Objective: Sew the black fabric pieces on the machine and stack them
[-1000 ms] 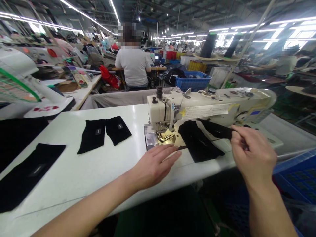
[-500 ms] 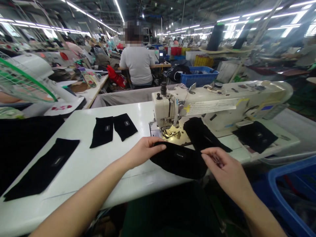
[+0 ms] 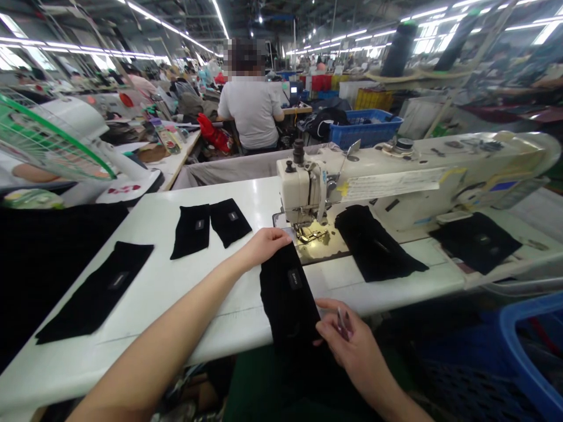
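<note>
A black fabric piece [image 3: 288, 293] with a small label hangs over the front edge of the sewing table, in front of the sewing machine [image 3: 303, 187]. My left hand [image 3: 270, 243] pinches its upper corner close to the presser foot [image 3: 312, 235]. Lower down, my right hand [image 3: 345, 337] grips its right edge. A small pointed metal tool [image 3: 342, 323], perhaps snips or tweezers, is tucked in the right palm. To the right of the needle lies a stack of black fabric pieces [image 3: 373, 246], apart from both hands.
Labelled black pieces [image 3: 103, 293] lie on the table's left, two more [image 3: 191, 231] nearer the machine. Another black piece [image 3: 479, 243] is at the right end. A blue basket [image 3: 505, 328] stands lower right, a fan [image 3: 53, 140] at left. A person in white [image 3: 250, 111] sits ahead.
The held fabric piece has turned from lying crosswise to hanging lengthwise toward me. My right hand has moved down and left with its edge; my left hand keeps its corner near the needle.
</note>
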Available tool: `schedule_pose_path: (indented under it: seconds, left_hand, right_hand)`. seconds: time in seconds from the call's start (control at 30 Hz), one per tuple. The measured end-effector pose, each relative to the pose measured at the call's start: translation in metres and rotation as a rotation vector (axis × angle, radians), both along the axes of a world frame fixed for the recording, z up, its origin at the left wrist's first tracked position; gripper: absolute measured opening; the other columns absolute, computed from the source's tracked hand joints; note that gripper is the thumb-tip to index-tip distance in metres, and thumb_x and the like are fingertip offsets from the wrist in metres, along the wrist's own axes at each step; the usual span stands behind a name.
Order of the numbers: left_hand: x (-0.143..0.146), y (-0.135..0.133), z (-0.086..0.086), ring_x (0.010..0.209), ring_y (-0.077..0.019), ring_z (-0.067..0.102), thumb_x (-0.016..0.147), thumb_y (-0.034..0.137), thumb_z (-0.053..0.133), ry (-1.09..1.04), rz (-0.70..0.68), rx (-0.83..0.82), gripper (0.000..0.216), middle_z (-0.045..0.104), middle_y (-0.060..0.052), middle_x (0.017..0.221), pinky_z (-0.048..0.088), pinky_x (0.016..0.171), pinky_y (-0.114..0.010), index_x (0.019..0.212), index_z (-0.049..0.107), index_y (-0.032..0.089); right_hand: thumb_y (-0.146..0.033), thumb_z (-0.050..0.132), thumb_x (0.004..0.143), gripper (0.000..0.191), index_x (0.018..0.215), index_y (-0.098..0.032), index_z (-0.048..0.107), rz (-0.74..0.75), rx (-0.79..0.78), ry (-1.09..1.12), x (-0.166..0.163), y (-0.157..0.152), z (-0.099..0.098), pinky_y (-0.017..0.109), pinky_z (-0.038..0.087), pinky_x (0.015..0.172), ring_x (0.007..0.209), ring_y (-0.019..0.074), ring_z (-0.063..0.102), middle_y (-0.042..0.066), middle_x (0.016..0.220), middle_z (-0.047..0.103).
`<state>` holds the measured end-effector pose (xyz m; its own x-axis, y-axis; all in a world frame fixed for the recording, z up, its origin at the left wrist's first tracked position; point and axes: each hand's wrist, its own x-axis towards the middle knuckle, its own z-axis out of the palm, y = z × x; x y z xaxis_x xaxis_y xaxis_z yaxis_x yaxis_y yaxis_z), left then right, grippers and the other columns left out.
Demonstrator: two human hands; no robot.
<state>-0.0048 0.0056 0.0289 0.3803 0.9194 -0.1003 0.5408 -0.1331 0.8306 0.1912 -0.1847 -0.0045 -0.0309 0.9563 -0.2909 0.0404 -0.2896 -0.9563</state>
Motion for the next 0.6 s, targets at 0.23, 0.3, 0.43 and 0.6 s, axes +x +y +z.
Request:
schedule_pose_path:
  seconds: [0.23, 0.3, 0.43, 0.6]
  left_hand:
    - [0.007, 0.012, -0.014, 0.078, -0.0160, 0.062, 0.091, 0.023, 0.061, 0.080, -0.266, 0.411, 0.017, 0.066, -0.002, 0.079, 0.047, 0.075, -0.027, 0.076, 0.069, 0.018]
    - [0.010, 0.011, -0.016, 0.079, -0.0168, 0.061, 0.090, 0.021, 0.065, 0.155, -0.247, 0.496, 0.017, 0.064, -0.003, 0.080, 0.047, 0.074, -0.028, 0.074, 0.068, 0.017]
    - [0.018, 0.005, -0.019, 0.089, -0.0243, 0.060, 0.084, 0.027, 0.076, 0.412, -0.101, 0.733, 0.011, 0.065, -0.007, 0.093, 0.048, 0.078, -0.036, 0.086, 0.070, 0.017]
    - [0.019, -0.003, -0.021, 0.084, -0.0213, 0.060, 0.093, 0.022, 0.065, 0.464, -0.164, 0.748, 0.009, 0.063, -0.006, 0.087, 0.049, 0.075, -0.032, 0.087, 0.068, 0.016]
  right_hand:
    - [-0.063, 0.067, 0.077, 0.052, 0.097, -0.015, 0.065, 0.037, -0.238, 0.051, -0.001, 0.002, 0.001, 0.021, 0.029, 0.040, 0.042, 0.0077, 0.038, 0.000, 0.064, 0.062]
    - [-0.057, 0.064, 0.081, 0.040, 0.082, -0.017, 0.064, 0.027, -0.105, -0.066, 0.000, 0.003, 0.002, 0.023, 0.040, 0.048, 0.051, 0.0112, 0.049, 0.001, 0.066, 0.063]
    - [-0.041, 0.062, 0.085, 0.029, 0.101, -0.018, 0.067, -0.107, 0.139, -0.265, -0.001, 0.003, -0.001, 0.027, 0.051, 0.065, 0.067, 0.0163, 0.062, 0.001, 0.075, 0.067]
    - [-0.031, 0.058, 0.093, 0.017, 0.100, -0.021, 0.070, 0.008, 0.412, -0.418, 0.008, -0.002, -0.010, 0.024, 0.053, 0.063, 0.064, 0.0141, 0.061, 0.002, 0.081, 0.069]
